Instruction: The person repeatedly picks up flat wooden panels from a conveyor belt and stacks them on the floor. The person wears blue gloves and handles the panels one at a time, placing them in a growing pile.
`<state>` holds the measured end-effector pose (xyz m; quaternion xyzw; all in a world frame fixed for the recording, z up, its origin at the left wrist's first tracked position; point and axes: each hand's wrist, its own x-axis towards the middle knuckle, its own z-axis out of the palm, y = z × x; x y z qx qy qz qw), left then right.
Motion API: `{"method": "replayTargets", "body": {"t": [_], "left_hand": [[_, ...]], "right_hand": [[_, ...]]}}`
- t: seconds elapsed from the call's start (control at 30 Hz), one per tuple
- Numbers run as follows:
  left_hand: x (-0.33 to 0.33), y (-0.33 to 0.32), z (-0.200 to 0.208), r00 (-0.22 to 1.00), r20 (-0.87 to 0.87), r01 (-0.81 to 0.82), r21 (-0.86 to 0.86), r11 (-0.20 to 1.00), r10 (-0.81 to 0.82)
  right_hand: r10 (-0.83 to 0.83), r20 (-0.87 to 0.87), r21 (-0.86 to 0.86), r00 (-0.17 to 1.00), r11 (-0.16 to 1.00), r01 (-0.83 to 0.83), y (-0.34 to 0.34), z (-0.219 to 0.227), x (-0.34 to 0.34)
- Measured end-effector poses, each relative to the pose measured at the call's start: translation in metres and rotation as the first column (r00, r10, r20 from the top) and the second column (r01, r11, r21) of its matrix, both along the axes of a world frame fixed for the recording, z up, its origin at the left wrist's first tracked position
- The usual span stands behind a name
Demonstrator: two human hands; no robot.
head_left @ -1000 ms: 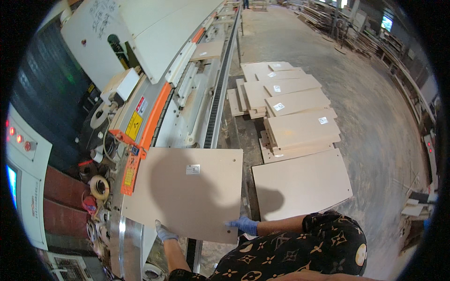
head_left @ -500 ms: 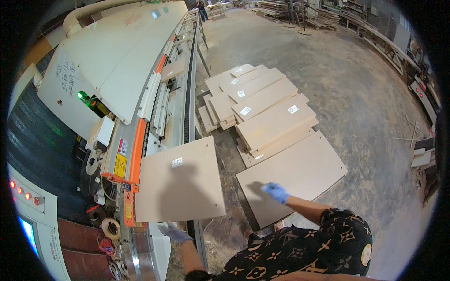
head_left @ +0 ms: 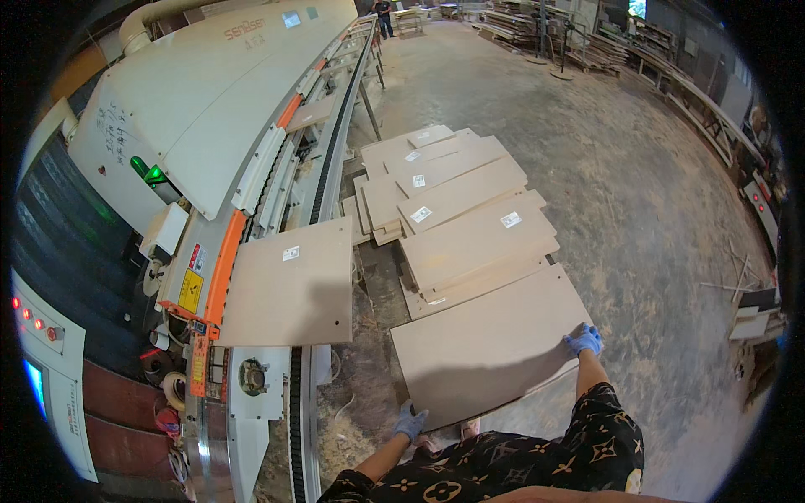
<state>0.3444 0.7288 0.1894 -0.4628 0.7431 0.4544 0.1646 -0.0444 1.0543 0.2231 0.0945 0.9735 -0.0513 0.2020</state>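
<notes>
A wide beige board [head_left: 490, 335] lies in front of me, its near part in my shadow. My left hand [head_left: 410, 422], in a greyish-blue glove, grips its near left corner. At the right end, my right hand [head_left: 584, 339] in a blue glove has its fingers closed over the edge. To the left, another beige board [head_left: 289, 285] with a white label rests on the edge-banding machine [head_left: 243, 210], its side against the orange guide; neither hand touches it. Beyond my board lie stacks of labelled boards [head_left: 478, 239].
A control panel [head_left: 50, 369] with red lights stands at the far left, near rolls of edging [head_left: 173, 390]. The machine's long rail [head_left: 335, 142] runs away from me. Another person [head_left: 383, 18] stands at the far end. Timber piles [head_left: 511, 29] line the back, with sawdust on the floor.
My left hand has left the machine's side and taken hold of the near board's corner. My right hand has moved from the board's face to its right edge. The view has shifted.
</notes>
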Motion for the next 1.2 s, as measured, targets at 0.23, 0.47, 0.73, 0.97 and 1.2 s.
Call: {"method": "replayTargets", "body": {"t": [0.23,0.47,0.73,0.97,1.2], "left_hand": [[-0.026,0.011,0.019,0.998,0.011,-0.065,-0.079,0.995,0.066],[-0.003,-0.013,-0.047,0.996,-0.089,0.007,-0.196,0.981,-0.025],[0.041,-0.090,-0.068,0.957,0.108,-0.249,-0.161,0.955,0.268],[0.052,-0.091,-0.058,0.876,0.128,-0.455,-0.099,0.885,0.465],[0.097,-0.076,0.044,0.890,-0.390,-0.309,-0.142,0.940,0.234]], "right_hand": [[-0.168,0.146,-0.236,0.975,0.951,0.200,0.037,-0.009,-0.044],[-0.092,-0.120,-0.194,0.989,0.979,0.068,0.068,-0.035,0.011],[-0.241,0.195,-0.641,0.951,0.702,0.309,0.095,-0.100,0.143],[-0.330,0.368,-0.686,0.869,0.535,0.493,0.076,-0.095,0.098],[-0.520,0.148,-0.627,0.841,0.608,0.486,0.068,-0.015,0.106]]}}
